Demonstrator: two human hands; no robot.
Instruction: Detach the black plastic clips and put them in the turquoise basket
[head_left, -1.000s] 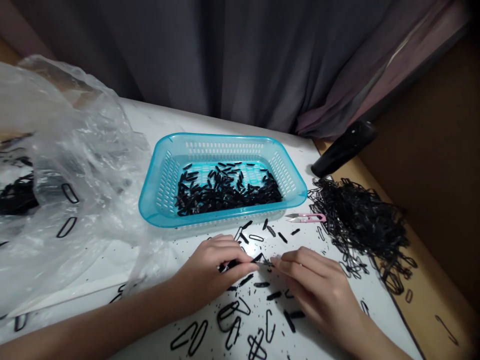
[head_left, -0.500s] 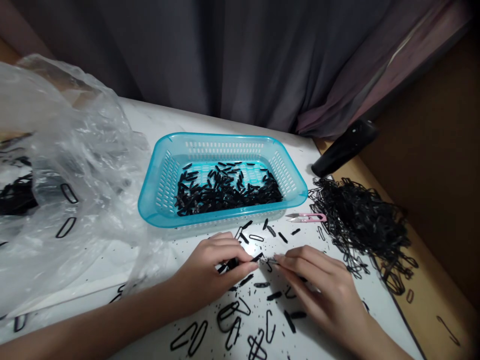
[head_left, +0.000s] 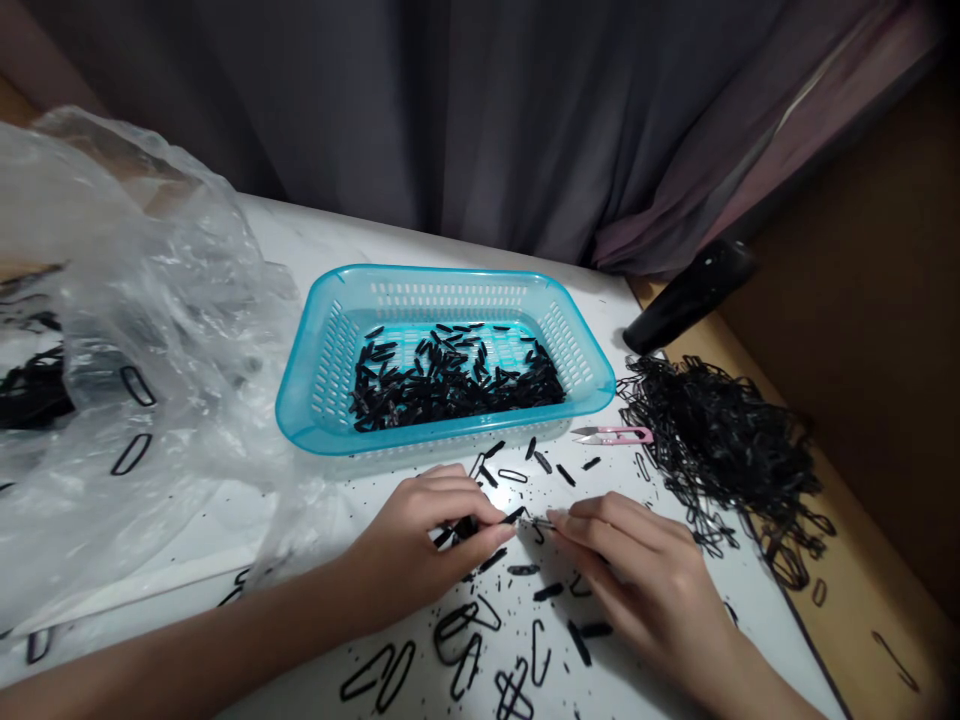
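Just near of a turquoise slotted plastic basket (head_left: 450, 437), the left hand (head_left: 427, 545) pinches a small black plastic strip (head_left: 516, 516). The right hand (head_left: 637, 580), fingers pressed together, grips its other end. A loose grip could drop it among scattered black bits (head_left: 548, 591).

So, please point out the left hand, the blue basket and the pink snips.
left hand (head_left: 420, 545): head view, its back.
blue basket (head_left: 450, 275): head view, far rim.
pink snips (head_left: 624, 432): head view, pink handle.
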